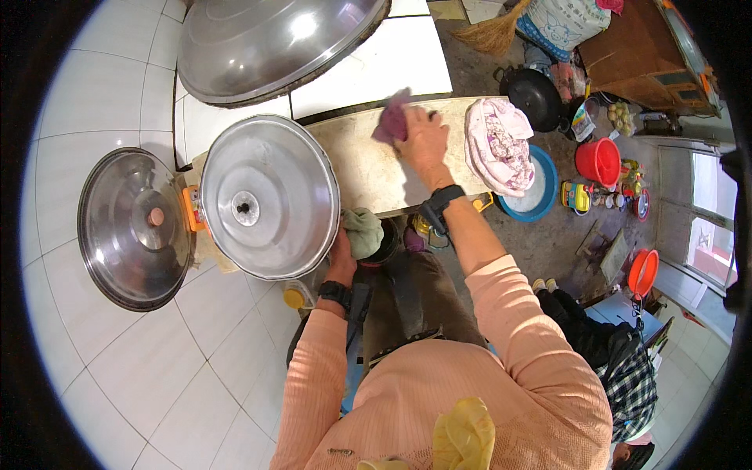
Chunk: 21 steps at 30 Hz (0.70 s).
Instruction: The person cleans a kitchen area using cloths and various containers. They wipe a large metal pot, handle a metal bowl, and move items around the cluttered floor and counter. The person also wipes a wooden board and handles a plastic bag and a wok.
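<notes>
My right hand [424, 138] presses a dark purple cloth [392, 120] onto a worn, pale board-like tabletop [352, 170]. Low at the near edge is my left hand [342, 255], beside a large round aluminium lid [276, 170] with a black knob. A pale green cloth [363, 235] bunches against that hand. The lid's rim hides its fingers, so their grip is unclear. At the board's right end lies a folded pink-and-white patterned cloth [499, 147].
A big domed metal lid [276, 47] rests on the white-tiled stove top [376, 64]. Another lid [138, 229] leans by the tiled wall. Rightward on the floor are a blue basin [549, 182], a black wok [534, 100] and a red bucket [598, 161]. Another person [623, 364] is at lower right.
</notes>
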### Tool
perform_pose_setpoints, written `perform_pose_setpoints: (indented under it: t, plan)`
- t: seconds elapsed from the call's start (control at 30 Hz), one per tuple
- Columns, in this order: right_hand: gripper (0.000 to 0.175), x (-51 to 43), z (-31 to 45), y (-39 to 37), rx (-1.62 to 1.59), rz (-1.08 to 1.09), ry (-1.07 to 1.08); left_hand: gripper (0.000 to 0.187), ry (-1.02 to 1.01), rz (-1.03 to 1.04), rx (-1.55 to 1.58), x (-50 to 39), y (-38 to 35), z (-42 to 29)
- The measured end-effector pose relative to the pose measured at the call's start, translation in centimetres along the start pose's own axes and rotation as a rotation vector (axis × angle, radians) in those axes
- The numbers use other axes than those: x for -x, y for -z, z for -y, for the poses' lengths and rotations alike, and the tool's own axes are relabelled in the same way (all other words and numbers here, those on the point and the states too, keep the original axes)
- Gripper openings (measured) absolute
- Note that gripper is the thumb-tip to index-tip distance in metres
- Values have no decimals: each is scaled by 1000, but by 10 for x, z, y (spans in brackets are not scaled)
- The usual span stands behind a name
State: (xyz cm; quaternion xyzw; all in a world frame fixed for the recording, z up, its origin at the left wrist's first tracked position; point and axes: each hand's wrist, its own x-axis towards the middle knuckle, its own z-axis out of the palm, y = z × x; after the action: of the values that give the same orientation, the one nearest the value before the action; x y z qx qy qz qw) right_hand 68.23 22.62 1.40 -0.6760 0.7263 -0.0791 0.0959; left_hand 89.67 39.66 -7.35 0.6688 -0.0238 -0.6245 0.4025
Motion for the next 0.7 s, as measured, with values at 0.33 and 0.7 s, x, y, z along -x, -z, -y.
perform_pose_setpoints:
  t: [0.33, 0.7]
  plan:
    - [55, 91, 27, -5, -402, 92, 481, 41, -38, -100, 8, -7, -3, 0]
    - [78, 32, -18, 9, -15, -64, 5, 65, -419, 139, -634, 2, 17, 1]
